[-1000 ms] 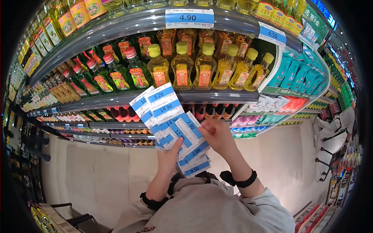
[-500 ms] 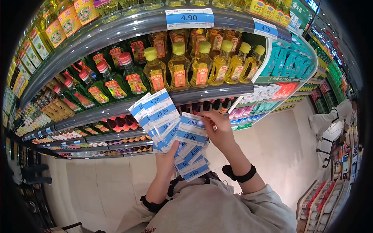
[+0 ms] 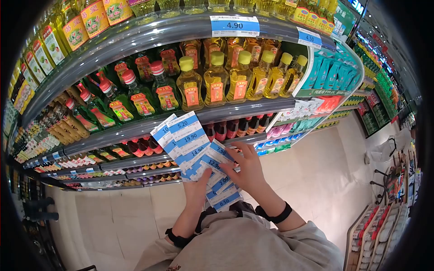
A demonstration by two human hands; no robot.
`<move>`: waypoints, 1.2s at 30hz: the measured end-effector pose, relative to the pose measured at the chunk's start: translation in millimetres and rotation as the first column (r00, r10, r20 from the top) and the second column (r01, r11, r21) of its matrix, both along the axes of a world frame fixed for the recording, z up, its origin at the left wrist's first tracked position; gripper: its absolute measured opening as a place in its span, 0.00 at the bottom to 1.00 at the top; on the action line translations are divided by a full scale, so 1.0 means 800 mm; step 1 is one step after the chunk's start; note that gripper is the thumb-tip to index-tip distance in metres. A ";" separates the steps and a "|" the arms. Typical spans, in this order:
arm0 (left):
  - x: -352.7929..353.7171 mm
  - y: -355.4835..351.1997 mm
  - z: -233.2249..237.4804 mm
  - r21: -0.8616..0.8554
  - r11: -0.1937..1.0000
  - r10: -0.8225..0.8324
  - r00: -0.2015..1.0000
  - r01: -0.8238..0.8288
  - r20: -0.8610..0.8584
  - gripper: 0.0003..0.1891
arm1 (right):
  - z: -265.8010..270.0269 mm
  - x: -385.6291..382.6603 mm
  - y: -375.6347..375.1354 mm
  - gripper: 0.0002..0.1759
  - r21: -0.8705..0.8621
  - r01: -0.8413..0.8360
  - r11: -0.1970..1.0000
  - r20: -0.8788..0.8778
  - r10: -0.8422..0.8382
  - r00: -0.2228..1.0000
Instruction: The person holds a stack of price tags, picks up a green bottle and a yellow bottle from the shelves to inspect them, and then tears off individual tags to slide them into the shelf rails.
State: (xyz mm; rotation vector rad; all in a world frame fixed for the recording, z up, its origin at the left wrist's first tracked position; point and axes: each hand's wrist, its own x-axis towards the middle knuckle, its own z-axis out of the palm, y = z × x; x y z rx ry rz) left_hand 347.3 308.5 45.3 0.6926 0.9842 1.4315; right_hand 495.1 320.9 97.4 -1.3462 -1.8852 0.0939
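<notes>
Since the earlier frame, the 12.90 price tag [image 3: 213,163] has been lowered onto the fan of price tags [image 3: 186,135], pinched by fingers [image 3: 236,151] of the right hand [image 3: 247,174]; the fan is gripped by the left hand [image 3: 197,189] before the cooking-oil shelf [image 3: 253,106].

Yellow-capped oil bottles [image 3: 216,83] stand in a row on a grey shelf [image 3: 253,108], with red-capped green bottles [image 3: 165,88] to their left. On the rail above, a label [image 3: 234,25] reads 4.90 and a second label [image 3: 309,38] reads 4.50. Teal packets [image 3: 332,74] fill the shelf end at right. Below lies a pale floor [image 3: 113,221].
</notes>
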 end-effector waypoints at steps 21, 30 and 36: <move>-0.022 -0.002 0.009 0.044 0.996 0.087 0.981 -0.080 -0.173 0.17 | -0.018 -0.016 0.000 0.12 -0.143 0.037 0.989 -0.375 -0.089 0.923; -0.025 0.000 -0.004 0.002 0.999 -0.033 0.998 0.033 -0.045 0.18 | 0.001 0.003 0.003 0.08 -0.272 -0.245 0.931 -0.383 0.129 0.915; -0.019 0.000 -0.008 -0.125 0.992 0.013 0.984 0.009 0.175 0.18 | -0.006 -0.008 0.007 0.09 -0.455 -0.261 0.851 -0.347 0.100 0.933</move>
